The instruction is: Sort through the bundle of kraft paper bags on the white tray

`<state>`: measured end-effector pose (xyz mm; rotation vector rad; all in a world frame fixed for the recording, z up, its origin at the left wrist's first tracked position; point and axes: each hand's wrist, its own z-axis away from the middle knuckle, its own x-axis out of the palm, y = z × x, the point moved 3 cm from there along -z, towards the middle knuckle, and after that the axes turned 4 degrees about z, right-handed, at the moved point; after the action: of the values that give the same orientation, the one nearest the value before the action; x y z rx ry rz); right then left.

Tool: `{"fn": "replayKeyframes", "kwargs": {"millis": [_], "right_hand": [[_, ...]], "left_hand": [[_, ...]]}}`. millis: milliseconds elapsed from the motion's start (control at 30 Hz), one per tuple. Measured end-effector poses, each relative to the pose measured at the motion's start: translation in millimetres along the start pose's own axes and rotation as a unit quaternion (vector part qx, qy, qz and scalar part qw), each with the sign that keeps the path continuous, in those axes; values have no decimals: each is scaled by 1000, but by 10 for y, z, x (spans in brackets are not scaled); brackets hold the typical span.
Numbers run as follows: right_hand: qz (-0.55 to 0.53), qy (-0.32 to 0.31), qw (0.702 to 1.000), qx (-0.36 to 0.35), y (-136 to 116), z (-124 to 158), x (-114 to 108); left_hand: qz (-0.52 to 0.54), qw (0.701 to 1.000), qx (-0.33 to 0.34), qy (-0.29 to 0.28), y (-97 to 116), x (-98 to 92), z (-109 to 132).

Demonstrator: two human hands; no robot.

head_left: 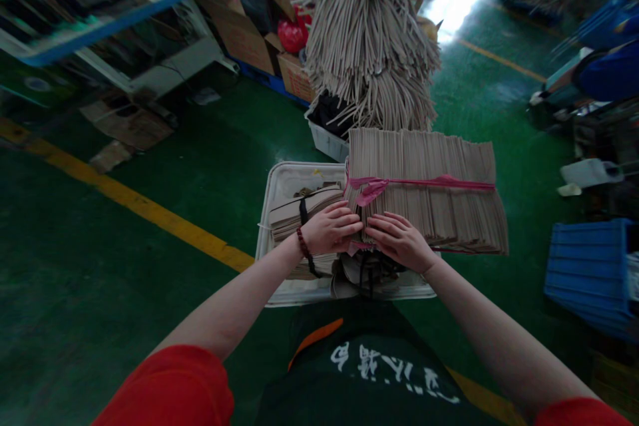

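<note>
A thick bundle of brown paper sheets, tied across with a pink strap, rests over a white plastic crate. My left hand and my right hand lie side by side on the bundle's near left corner, fingers pressed flat against its edge. A bead bracelet circles my left wrist. Under my left hand sits a smaller stack of brown paper bound with a black band. What lies beneath my palms is hidden.
A big hanging bunch of beige paper cords stands behind the crate over a second white bin. Cardboard boxes sit at the back, a blue crate at right, a yellow line crosses the green floor.
</note>
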<state>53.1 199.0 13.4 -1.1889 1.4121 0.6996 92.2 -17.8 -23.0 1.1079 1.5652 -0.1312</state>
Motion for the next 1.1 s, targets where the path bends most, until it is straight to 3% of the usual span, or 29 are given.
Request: {"fn": "replayKeyframes", "kwargs": {"millis": [433, 1100], "right_hand": [[7, -4, 1000, -2, 3, 11, -1], [3, 26, 999, -22, 46, 50, 35]], "left_hand": [[-5, 1000, 4, -7, -3, -7, 18], [-56, 996, 45, 61, 29, 75, 25]]}}
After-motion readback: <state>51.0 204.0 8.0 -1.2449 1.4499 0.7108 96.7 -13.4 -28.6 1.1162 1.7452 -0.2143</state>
